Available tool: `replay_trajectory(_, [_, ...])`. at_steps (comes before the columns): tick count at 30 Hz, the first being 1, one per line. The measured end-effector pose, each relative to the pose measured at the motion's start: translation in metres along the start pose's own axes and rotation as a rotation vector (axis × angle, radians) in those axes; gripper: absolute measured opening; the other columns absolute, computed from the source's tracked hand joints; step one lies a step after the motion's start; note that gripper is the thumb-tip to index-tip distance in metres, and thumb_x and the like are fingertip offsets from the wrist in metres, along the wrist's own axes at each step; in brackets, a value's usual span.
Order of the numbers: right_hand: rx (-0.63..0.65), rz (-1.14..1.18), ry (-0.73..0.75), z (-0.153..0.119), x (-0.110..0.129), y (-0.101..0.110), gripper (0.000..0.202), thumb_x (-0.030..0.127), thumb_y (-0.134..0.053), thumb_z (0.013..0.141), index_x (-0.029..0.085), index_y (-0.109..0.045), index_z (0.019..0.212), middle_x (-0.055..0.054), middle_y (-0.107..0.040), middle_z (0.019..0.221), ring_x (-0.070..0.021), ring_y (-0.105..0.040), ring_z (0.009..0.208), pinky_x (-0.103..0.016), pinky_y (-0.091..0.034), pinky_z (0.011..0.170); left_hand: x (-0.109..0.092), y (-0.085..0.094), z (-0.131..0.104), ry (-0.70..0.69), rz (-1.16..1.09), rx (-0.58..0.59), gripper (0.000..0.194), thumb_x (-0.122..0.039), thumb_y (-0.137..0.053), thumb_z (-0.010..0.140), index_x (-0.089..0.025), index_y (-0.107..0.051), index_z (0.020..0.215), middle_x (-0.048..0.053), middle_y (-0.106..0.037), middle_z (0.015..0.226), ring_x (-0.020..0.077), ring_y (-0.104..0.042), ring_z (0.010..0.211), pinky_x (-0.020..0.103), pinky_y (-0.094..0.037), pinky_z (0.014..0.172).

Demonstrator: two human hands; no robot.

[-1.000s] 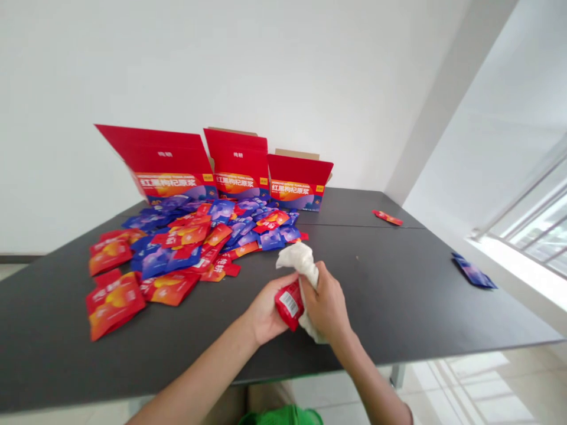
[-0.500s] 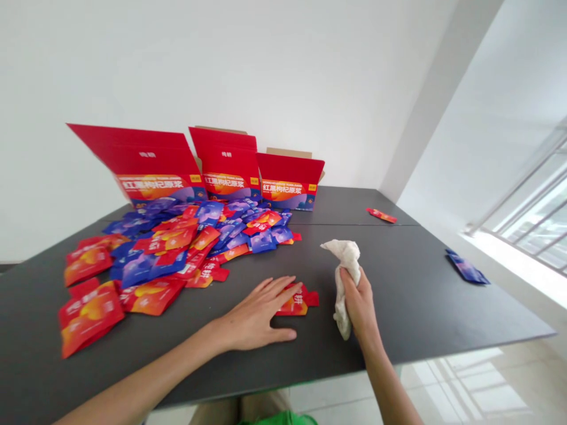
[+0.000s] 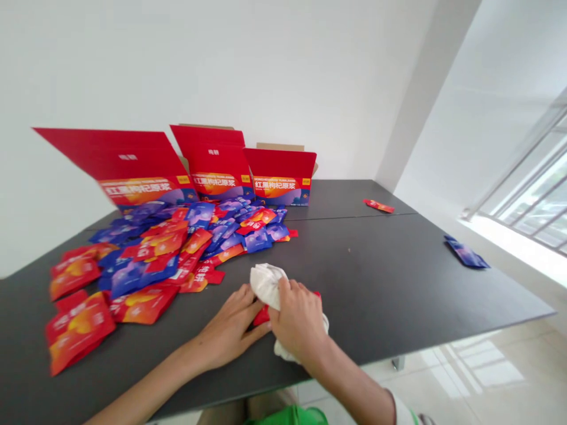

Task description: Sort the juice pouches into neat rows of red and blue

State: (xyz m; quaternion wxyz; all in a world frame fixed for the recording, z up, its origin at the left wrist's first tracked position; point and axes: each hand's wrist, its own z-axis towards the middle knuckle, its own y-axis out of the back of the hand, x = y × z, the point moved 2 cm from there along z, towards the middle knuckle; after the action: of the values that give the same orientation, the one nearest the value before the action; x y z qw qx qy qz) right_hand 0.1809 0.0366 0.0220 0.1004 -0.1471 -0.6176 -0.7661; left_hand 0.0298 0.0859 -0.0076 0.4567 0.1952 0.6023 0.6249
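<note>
A red pouch (image 3: 261, 316) lies flat on the dark table in front of me, mostly covered. At its left end is my left hand (image 3: 230, 330), with thumb and fingers holding it down. My right hand (image 3: 297, 319) is closed around a crumpled white cloth (image 3: 267, 283) and presses it over the pouch. Only small red parts of the pouch show beside the cloth and fingers. To the left is a heap of red pouches (image 3: 82, 324) and blue pouches (image 3: 142, 274), some overlapping.
Behind the heap stand three red cartons (image 3: 281, 183) with lids raised, against the white wall. Far right on the table (image 3: 398, 295) lie a single red pouch (image 3: 379, 206) and a blue pouch (image 3: 466, 252). The table's front edge runs close to my body.
My right hand has carried the cloth left and onto the red pouch. My left hand has shifted from lying spread over the pouch to gripping its left end.
</note>
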Motion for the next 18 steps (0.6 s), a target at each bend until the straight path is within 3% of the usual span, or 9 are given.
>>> replay_trajectory(3, [-0.001,-0.095,-0.128,0.003,-0.010,0.009,0.022,0.022,-0.050,0.087,0.016,-0.055,0.108,-0.013,-0.067,0.100,-0.0272,-0.064,0.096,-0.037,-0.048,0.081,-0.003,0.000,-0.002,0.039,0.052,0.041,0.055,-0.044,-0.044,0.098,-0.023,-0.037,0.148,0.010,-0.046,0.150,0.0287,-0.039,0.137,0.047,-0.036,0.111])
replay_trajectory(8, [0.072,-0.070,0.058,-0.009,-0.001,0.011,0.026,0.021,-0.056,0.083,0.016,-0.055,0.109,-0.012,-0.067,0.102,-0.0283,-0.064,0.095,-0.040,-0.050,0.082,-0.005,-0.003,0.000,-0.039,0.069,0.094,0.055,-0.042,-0.043,0.099,-0.024,-0.034,0.150,0.009,-0.045,0.152,0.0267,-0.037,0.141,0.048,-0.028,0.117])
replay_trajectory(12, [0.048,-0.112,-0.061,-0.011,0.003,0.009,0.024,0.018,-0.051,0.086,0.013,-0.054,0.110,-0.015,-0.067,0.102,-0.0284,-0.065,0.095,-0.041,-0.051,0.082,-0.005,-0.005,-0.001,0.007,0.074,0.059,0.060,-0.043,-0.042,0.099,-0.022,-0.026,0.153,0.010,-0.037,0.156,0.0278,-0.034,0.143,0.051,-0.028,0.116])
replay_trajectory(16, [0.048,-0.119,0.061,-0.017,0.016,0.003,0.027,0.015,-0.052,0.084,0.015,-0.055,0.111,-0.014,-0.067,0.104,-0.0293,-0.065,0.097,-0.042,-0.050,0.083,-0.006,-0.005,-0.002,-0.035,0.057,0.051,0.056,-0.033,-0.051,0.094,-0.023,-0.038,0.148,0.010,-0.047,0.150,0.0285,-0.039,0.140,0.050,-0.031,0.116])
replay_trajectory(18, [0.045,-0.101,0.041,-0.014,0.012,0.001,0.026,0.017,-0.053,0.084,0.016,-0.055,0.110,-0.013,-0.067,0.103,-0.0288,-0.065,0.097,-0.041,-0.050,0.082,-0.007,-0.004,-0.001,-0.026,0.042,0.025,0.055,-0.032,-0.051,0.093,-0.024,-0.040,0.146,0.010,-0.049,0.149,0.0293,-0.040,0.140,0.051,-0.031,0.115])
